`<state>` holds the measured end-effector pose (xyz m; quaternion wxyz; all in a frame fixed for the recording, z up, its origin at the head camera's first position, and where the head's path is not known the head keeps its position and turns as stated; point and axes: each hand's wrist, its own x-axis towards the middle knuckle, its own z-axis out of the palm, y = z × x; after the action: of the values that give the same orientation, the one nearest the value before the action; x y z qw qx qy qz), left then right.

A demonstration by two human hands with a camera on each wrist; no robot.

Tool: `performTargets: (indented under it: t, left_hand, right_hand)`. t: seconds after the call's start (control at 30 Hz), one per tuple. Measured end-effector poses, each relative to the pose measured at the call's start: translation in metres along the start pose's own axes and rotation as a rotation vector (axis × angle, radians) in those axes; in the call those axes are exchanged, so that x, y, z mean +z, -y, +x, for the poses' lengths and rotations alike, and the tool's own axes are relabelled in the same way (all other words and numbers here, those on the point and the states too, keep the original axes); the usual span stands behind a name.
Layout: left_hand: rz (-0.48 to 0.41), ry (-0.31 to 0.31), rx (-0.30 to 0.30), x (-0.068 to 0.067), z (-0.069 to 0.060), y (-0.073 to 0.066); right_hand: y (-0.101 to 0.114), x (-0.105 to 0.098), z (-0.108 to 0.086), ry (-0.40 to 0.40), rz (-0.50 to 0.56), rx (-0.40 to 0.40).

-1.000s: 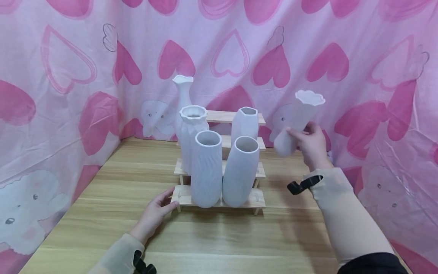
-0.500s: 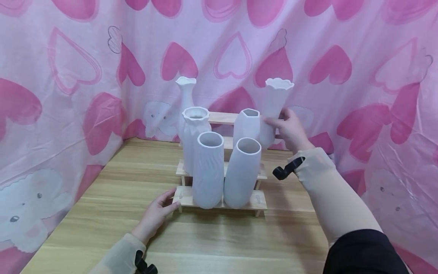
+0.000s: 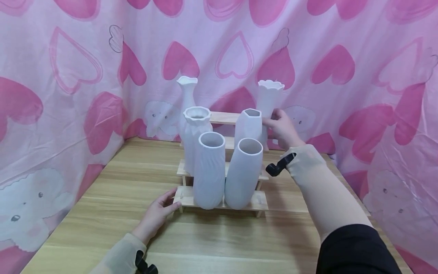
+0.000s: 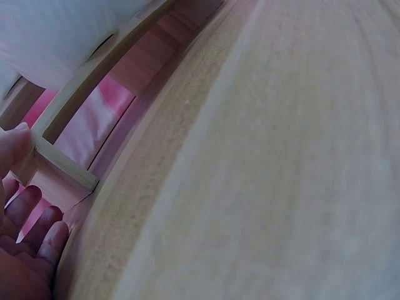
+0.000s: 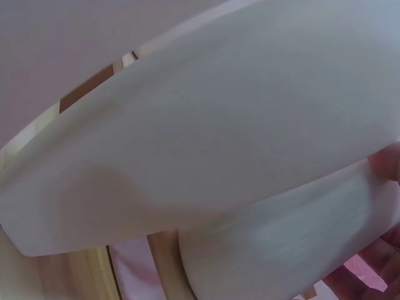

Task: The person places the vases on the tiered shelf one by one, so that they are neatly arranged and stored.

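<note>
My right hand (image 3: 284, 130) grips the narrow body of a white vase with a scalloped rim (image 3: 269, 99), upright at the back right of a tiered wooden stand (image 3: 186, 195). In the right wrist view, thumb and fingers lie on either side of that vase (image 5: 281, 250); a faceted white vase (image 5: 212, 131) covers much of the view. Whether its base touches the top tier is hidden. My left hand (image 3: 154, 216) holds the left end of the lowest tier; the left wrist view has its thumb at the plank's corner (image 4: 42, 134) and fingers beside the leg.
On the lowest tier stand a ribbed white vase (image 3: 209, 173) and a smooth one (image 3: 243, 176). Behind are a ruffled-rim vase (image 3: 195, 133) and a tall flared vase (image 3: 187, 95). The stand is on a wooden table (image 3: 219, 239), with a pink heart-print curtain (image 3: 143, 49) around it.
My right hand has carried the scalloped vase leftward, from beside the stand to behind the faceted vase, bringing it from tilted to upright. My left hand stays at the lowest tier.
</note>
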<state>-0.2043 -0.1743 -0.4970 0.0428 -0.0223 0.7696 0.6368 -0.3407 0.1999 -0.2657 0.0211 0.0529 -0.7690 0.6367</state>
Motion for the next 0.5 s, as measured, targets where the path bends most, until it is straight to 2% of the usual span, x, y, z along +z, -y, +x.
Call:
performTargets:
  t: [0.2, 0.5]
  left_hand:
    - [-0.012, -0.001, -0.006, 0.0008, -0.0007, -0.0001]
    - [-0.003, 0.0, -0.009, 0.0004, -0.0017, -0.0021]
  right_hand:
    - [-0.0013, 0.0012, 0.0038, 0.008, 0.01, 0.025]
    - [-0.0058, 0.0045, 0.0025, 0.023, 0.007, -0.025]
